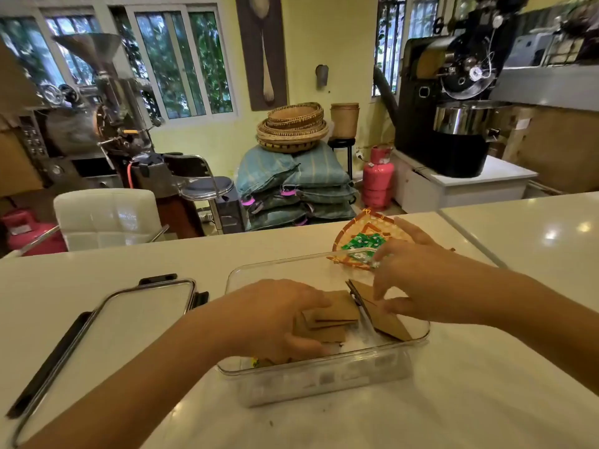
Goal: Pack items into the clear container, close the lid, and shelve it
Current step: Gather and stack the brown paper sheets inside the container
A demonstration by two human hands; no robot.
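Note:
The clear container [324,384] stands open on the white counter in front of me. Inside it my left hand [269,315] grips a stack of flat brown paper packets [337,314]. My right hand [418,280] reaches into the container's right side and pinches several more brown packets [389,324] that stand tilted on edge. The container's lid [107,332], clear with black clips, lies flat on the counter to the left.
A small woven tray [353,233] with green sachets [363,243] sits just behind the container. The counter [486,384] has a seam running to the right. Beyond it are a white chair, sacks, baskets and roasting machines.

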